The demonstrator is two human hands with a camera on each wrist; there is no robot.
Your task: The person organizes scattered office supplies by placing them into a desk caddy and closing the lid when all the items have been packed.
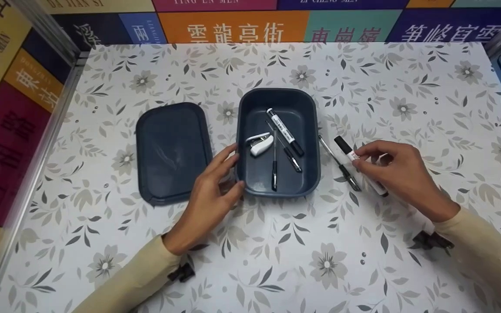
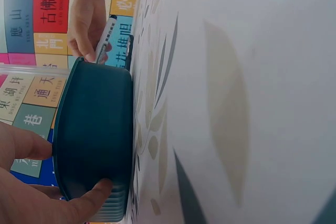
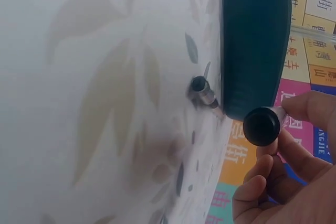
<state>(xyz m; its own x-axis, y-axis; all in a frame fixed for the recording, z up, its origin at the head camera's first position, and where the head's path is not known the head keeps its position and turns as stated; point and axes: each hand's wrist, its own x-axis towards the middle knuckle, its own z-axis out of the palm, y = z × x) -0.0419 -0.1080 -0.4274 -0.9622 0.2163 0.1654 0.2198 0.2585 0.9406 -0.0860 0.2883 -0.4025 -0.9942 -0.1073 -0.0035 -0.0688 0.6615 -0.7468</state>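
Note:
A dark blue rectangular box (image 1: 278,184) stands lidless on the table. In it lie a small white stapler (image 1: 261,144), a white marker with a black cap (image 1: 284,131) and two black-and-clear pens, one pen (image 1: 275,174) towards the near end. My left hand (image 1: 213,191) rests against the box's left side, its fingertips and thumb (image 2: 92,200) touching the wall and rim. To the right of the box, my right hand (image 1: 396,171) pinches another white marker (image 1: 345,148) between thumb and fingers, tilted above the table. Beside it, a pen (image 1: 339,164) lies on the tabletop.
The box's dark blue lid (image 1: 174,152) lies flat to the left, near my left hand. A white cloth with grey flowers and leaves covers the table (image 1: 276,269). Panels with coloured lettering (image 1: 235,30) stand behind it and at both sides.

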